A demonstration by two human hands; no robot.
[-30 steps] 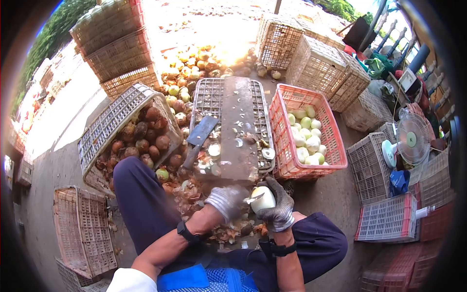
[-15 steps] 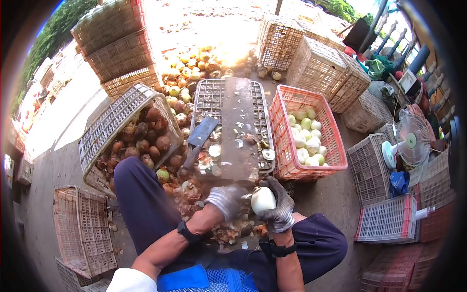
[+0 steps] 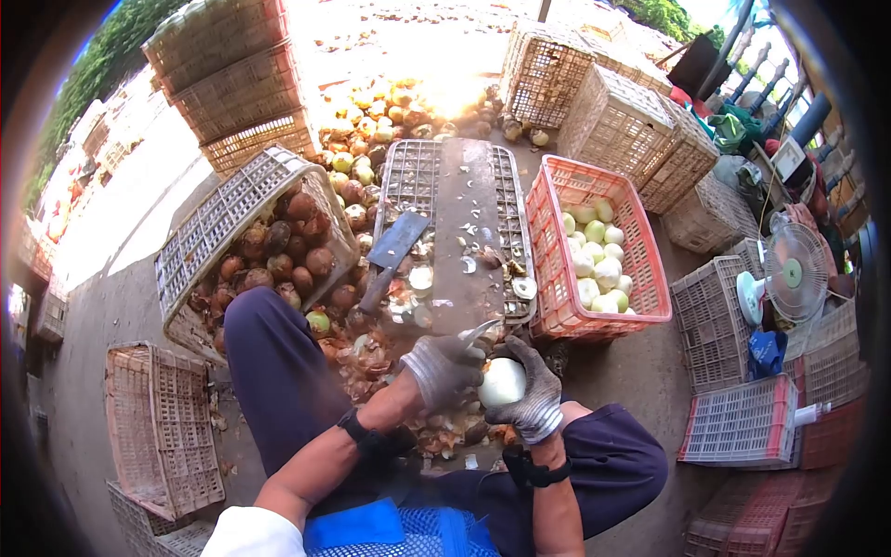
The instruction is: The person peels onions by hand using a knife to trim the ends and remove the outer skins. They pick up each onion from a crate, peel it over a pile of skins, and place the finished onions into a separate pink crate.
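Note:
My left hand (image 3: 444, 369), in a grey-striped glove, is closed around a small knife (image 3: 478, 331); its pale blade points up and right, and the handle is hidden in the fist. In my gloved right hand (image 3: 532, 390) sits a peeled white onion (image 3: 502, 382), gripped from its right side. The two hands are close together over a litter of onion skins (image 3: 362, 360). Ahead of them a narrow board (image 3: 461, 213) lies across an upturned crate (image 3: 408, 167). A cleaver (image 3: 399, 239) with a dark handle rests on the crate's left part.
A tilted crate (image 3: 209, 218) at left spills unpeeled onions (image 3: 283, 255). To the right, a red crate (image 3: 603, 320) holds peeled onions (image 3: 603, 265). More onions (image 3: 380, 116) lie on the ground behind. Stacked crates (image 3: 617, 121) and a fan (image 3: 794, 272) stand at right.
My left hand has turned and risen slightly, from a blur to a clearer view with the blade showing. The onion stays in my right hand. The whole view has shifted a little.

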